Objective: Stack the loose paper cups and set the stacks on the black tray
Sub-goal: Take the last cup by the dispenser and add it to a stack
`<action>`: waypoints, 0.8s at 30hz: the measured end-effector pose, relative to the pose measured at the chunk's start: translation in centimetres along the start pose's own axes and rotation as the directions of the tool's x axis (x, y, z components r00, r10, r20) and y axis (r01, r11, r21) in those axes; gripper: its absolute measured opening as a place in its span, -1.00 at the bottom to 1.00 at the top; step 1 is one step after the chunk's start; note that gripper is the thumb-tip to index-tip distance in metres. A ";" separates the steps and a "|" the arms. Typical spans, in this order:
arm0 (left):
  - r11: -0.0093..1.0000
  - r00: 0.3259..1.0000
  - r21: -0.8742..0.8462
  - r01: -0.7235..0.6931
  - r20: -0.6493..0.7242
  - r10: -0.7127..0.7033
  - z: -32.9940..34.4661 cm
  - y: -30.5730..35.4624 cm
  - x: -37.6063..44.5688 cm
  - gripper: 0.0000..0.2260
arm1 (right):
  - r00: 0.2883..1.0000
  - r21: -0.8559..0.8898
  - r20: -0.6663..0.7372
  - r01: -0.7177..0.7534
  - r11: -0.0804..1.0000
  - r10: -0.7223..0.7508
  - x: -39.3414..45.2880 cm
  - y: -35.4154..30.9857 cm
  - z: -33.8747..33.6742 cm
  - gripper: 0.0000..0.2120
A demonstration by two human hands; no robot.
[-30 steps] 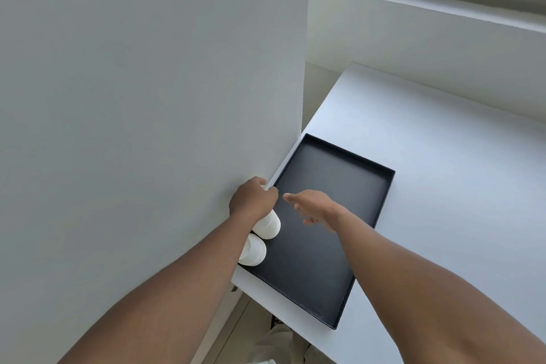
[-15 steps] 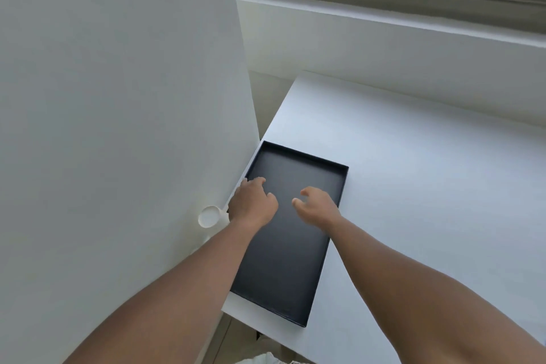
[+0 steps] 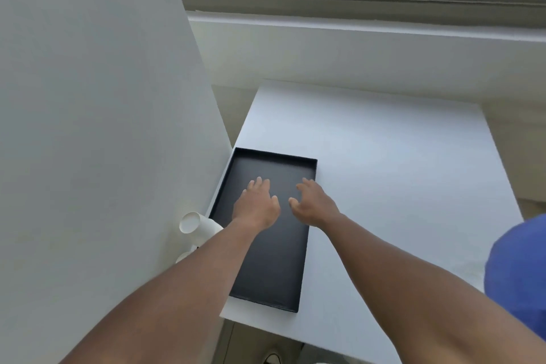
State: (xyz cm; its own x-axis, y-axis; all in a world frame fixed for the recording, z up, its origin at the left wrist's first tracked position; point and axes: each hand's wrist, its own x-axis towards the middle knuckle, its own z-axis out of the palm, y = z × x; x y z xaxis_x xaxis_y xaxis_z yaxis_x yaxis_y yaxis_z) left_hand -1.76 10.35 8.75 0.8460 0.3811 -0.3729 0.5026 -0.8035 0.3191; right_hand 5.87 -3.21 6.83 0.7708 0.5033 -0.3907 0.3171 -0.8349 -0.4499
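Cups (image 3: pixel 197 226) lie mostly hidden behind left forearm (image 3: pixel 189 284).

White wall (image 3: pixel 97 127) hard beside tray (image 3: pixel 274 298)

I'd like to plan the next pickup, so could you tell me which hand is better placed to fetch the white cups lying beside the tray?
Left. The left hand hovers open nearer the cups off the black tray's left edge; the right hand is farther away.

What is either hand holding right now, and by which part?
Nothing. The left hand and right hand are both open and empty over the black tray; the paper cups lie untouched beside the tray's left edge.
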 end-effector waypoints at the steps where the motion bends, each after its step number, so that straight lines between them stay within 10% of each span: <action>1: 1.000 1.000 0.014 -0.020 0.008 0.019 0.1 0.1 -0.2 -0.48 | 1.000 -0.007 -0.006 -0.002 1.000 0.002 -0.4 0.0 -0.1 -0.42; 24: 0.905 0.907 0.148 -0.400 0.207 0.367 5.0 3.1 -9.5 -0.50 | 0.936 0.157 -0.202 -0.260 0.953 0.288 -15.0 4.0 4.5 -0.46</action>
State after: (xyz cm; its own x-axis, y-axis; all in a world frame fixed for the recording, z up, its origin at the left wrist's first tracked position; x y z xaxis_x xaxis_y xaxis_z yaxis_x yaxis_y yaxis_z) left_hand -9.19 1.94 8.90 0.9148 -0.0439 -0.4015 0.0900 -0.9469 0.3087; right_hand -6.86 -13.07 7.29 0.9243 0.1853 -0.3335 0.0150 -0.8911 -0.4536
